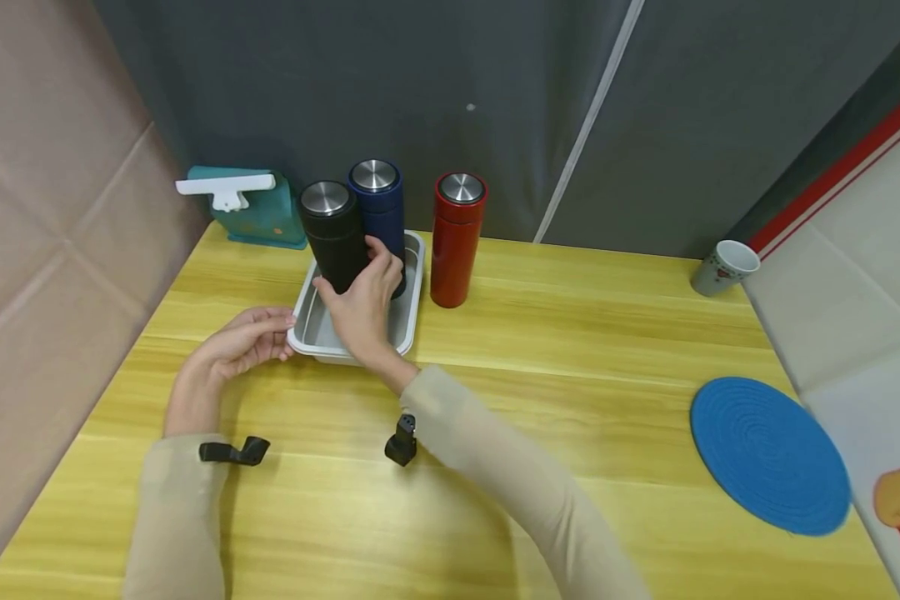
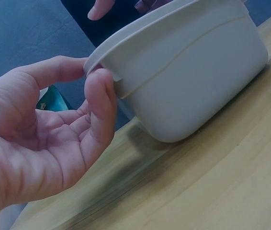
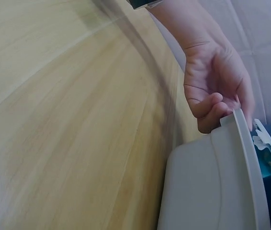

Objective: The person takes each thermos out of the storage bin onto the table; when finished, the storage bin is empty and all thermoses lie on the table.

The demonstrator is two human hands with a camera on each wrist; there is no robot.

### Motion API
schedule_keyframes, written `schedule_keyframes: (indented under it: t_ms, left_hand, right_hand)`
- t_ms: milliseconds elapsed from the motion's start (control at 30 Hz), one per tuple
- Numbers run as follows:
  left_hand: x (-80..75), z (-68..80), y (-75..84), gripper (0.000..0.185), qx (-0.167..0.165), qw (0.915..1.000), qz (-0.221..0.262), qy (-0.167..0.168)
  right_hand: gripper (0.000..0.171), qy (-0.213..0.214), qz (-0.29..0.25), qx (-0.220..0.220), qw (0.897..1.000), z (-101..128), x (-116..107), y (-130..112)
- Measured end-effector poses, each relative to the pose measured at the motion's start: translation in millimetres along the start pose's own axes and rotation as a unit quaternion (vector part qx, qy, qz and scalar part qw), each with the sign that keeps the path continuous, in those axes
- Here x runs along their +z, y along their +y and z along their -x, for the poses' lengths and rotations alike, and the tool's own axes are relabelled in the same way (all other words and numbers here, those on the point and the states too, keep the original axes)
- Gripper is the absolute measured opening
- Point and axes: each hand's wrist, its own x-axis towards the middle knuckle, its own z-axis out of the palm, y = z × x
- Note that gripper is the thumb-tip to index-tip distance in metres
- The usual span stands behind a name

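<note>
A grey tray (image 1: 417, 287) stands at the back of the yellow wooden table, with a black flask (image 1: 333, 229) and a blue flask (image 1: 378, 196) upright in it. My right hand (image 1: 360, 287) reaches into the tray and grips the black flask low on its body. Thumb and forefinger of my left hand (image 1: 285, 333) pinch the rim at the tray's near left corner; the left wrist view shows this left hand (image 2: 95, 79) on the tray (image 2: 197, 81) close up. A red flask (image 1: 457, 242) stands just right of the tray. In the right wrist view the tray (image 3: 212, 187) and left hand (image 3: 217, 91) show.
A teal holder with a white clip (image 1: 243, 204) stands behind the tray on the left. A white cup (image 1: 723, 267) sits at the far right edge and a blue round mat (image 1: 768, 454) lies near right. A grey curtain closes the back.
</note>
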Motion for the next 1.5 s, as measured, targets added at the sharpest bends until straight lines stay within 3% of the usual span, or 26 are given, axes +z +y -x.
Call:
schedule_keyframes:
  t_ms: [333,567,833,1100,1500]
  left_hand:
    - [3.5,-2.9,0.7,0.021,-0.001,1.0,-0.01,0.002]
    - [4.3,-3.8,0.3,0.019,0.0,0.9999,-0.011,0.002]
    - [0.7,-0.3,-1.2,0.019,-0.002,0.9999,-0.013,0.006]
    - [-0.4,1.5,-0.3,0.018,0.001,0.9999,-0.004,0.012]
    - [1.0,-1.2,-1.3,0.016,-0.002,1.0,-0.001,0.009]
  right_hand:
    - [0.075,0.055,0.04,0.025,0.997,-3,7,2]
    - [0.072,0.051,0.058,0.02,0.997,-4,5,8]
    - [0.074,-0.025,0.011,-0.02,0.999,1,-11,10]
    - [0.076,-0.112,-0.035,-0.049,0.992,-5,-31,19]
    - [0.072,-0.156,-0.044,-0.059,0.985,-9,-37,28]
